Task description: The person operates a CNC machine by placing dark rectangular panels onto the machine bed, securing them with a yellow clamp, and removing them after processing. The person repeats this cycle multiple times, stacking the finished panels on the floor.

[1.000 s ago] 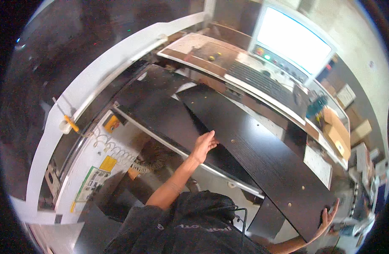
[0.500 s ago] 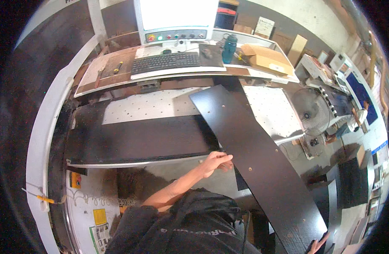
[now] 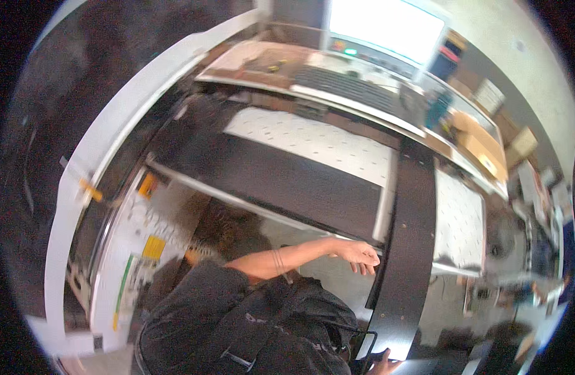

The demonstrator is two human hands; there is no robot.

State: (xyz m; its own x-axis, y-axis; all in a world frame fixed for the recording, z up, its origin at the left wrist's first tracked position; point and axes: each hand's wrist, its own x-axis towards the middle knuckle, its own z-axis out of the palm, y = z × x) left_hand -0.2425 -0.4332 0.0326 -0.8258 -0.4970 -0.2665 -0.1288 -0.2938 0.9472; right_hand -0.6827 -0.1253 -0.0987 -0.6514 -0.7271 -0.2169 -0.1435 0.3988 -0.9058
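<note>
A long dark board (image 3: 410, 244) with small holes runs from the workstation toward me on my right. At its left edge is my left hand (image 3: 357, 255), palm down, its fingers hanging loose and a little apart. The hand does not grip the board; whether a fingertip touches the edge is unclear. My right hand (image 3: 385, 364) is at the board's near end, thumb over the end edge, gripping it; the other fingers are mostly hidden. Another dark panel (image 3: 300, 181) lies on the white perforated bed (image 3: 325, 140) ahead of my left arm.
Behind the bed, a shelf carries a keyboard (image 3: 345, 86), a lit monitor (image 3: 387, 28), a blue-green bottle (image 3: 439, 107) and an open cardboard box (image 3: 478, 144). A pale machine frame (image 3: 100, 147) curves along the left. A floor fan (image 3: 503, 234) stands to the right, blurred.
My view has turned, so the scene appears tilted and shifted right. The board has swung more in line with the dark strip at the workstation. My left hand's fingers have loosened and hang down.
</note>
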